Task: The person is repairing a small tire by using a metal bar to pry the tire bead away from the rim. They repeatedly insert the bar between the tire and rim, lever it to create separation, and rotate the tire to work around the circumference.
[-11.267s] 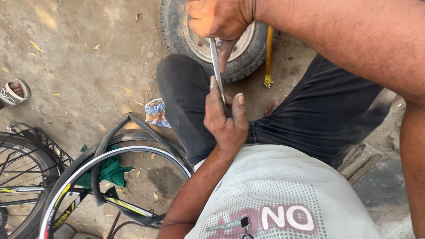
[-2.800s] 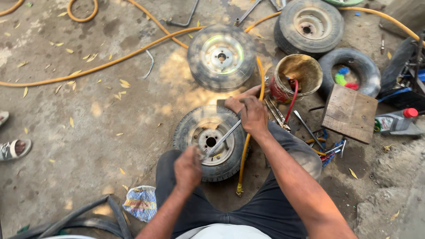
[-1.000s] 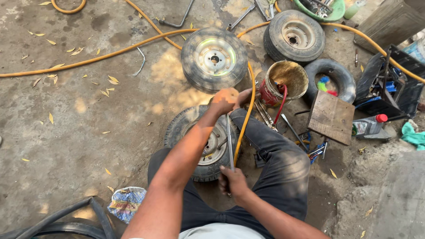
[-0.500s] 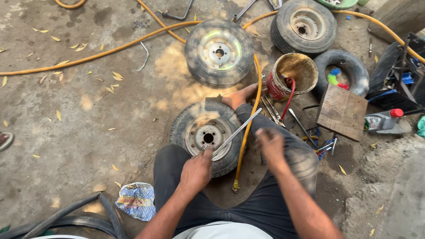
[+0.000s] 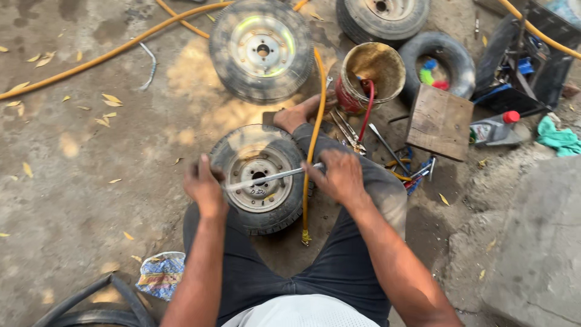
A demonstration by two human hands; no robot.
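Note:
A small grey wheel (image 5: 261, 213) with a metal rim lies flat on the ground between my legs. A slim silver metal bar (image 5: 269, 177) lies nearly level across its hub. My left hand (image 5: 204, 186) grips the bar's left end at the tyre's edge. My right hand (image 5: 340, 175) is closed over the bar's right end, beside a yellow hose (image 5: 313, 115) that runs down past the wheel. My bare foot (image 5: 296, 115) rests just beyond the wheel.
A second wheel (image 5: 261, 48) and a third wheel (image 5: 381, 15) lie farther off. A rusty bucket (image 5: 387, 63), loose tools (image 5: 348, 130), a wooden board (image 5: 440, 121), a tyre (image 5: 451, 57), a bottle (image 5: 496, 128) and a concrete slab (image 5: 538, 242) crowd the right. A crumpled wrapper (image 5: 160, 275) lies bottom left.
The bar has swung from a steep diagonal to nearly level across the hub. My left hand moved left and up with its end; my right hand now grips the other end.

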